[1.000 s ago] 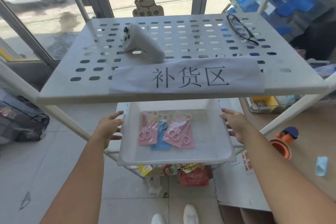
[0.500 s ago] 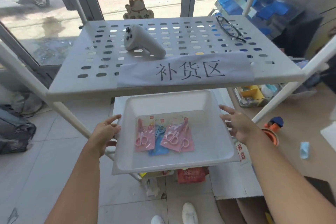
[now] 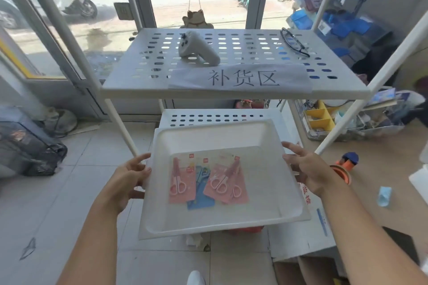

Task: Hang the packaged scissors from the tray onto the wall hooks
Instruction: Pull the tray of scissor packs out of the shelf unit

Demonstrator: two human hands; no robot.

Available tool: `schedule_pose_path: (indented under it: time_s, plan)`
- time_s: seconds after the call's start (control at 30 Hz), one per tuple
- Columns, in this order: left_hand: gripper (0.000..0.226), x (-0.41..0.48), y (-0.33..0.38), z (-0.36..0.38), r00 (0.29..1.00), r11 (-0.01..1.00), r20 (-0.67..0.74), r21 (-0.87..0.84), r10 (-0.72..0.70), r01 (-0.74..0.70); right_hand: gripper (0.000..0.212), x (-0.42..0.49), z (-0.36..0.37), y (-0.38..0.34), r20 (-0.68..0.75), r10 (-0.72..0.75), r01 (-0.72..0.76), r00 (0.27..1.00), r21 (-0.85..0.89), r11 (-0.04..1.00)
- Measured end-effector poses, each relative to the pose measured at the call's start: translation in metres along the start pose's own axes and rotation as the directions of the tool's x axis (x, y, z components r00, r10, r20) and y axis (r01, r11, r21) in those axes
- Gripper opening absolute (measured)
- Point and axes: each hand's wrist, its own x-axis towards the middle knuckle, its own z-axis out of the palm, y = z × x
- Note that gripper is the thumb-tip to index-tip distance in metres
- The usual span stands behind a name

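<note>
Packaged scissors (image 3: 207,183) lie flat in the white tray (image 3: 222,221), low in the middle
Left hand (image 3: 126,180) and right hand (image 3: 310,169) grip its side rims; a tilt could slide the packs out
</note>
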Motion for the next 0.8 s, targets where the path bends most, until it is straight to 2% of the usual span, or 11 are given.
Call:
schedule_pose_path:
  time_s: [0.17, 0.37, 0.57, 0.8]
  plan:
    - [0.038, -0.068, -0.034, -0.003, 0.985, 0.998, -0.171, -0.051, 0.014, -0.023, 0.042, -0.007, 0.001, 0.009, 0.164, -0.012, 0.018, 0.986, -0.03, 0.999]
    - [0.039, -0.154, -0.079, -0.013, 0.897, 0.994, -0.442, -0.11, -0.027, -0.025, 0.036, -0.028, 0.033, 0.025, 0.331, 0.002, 0.031, 0.944, -0.096, 0.995]
    - [0.038, -0.242, -0.117, -0.044, 0.725, 0.972, -0.679, -0.226, -0.116, -0.056, 0.036, -0.057, 0.106, 0.036, 0.503, 0.054, 0.049, 0.863, -0.19, 0.981]
    - [0.039, -0.357, -0.172, -0.087, 0.521, 0.954, -0.829, -0.287, -0.202, -0.087, 0.04, -0.114, 0.221, 0.054, 0.671, 0.114, 0.165, 0.733, -0.338, 0.927]
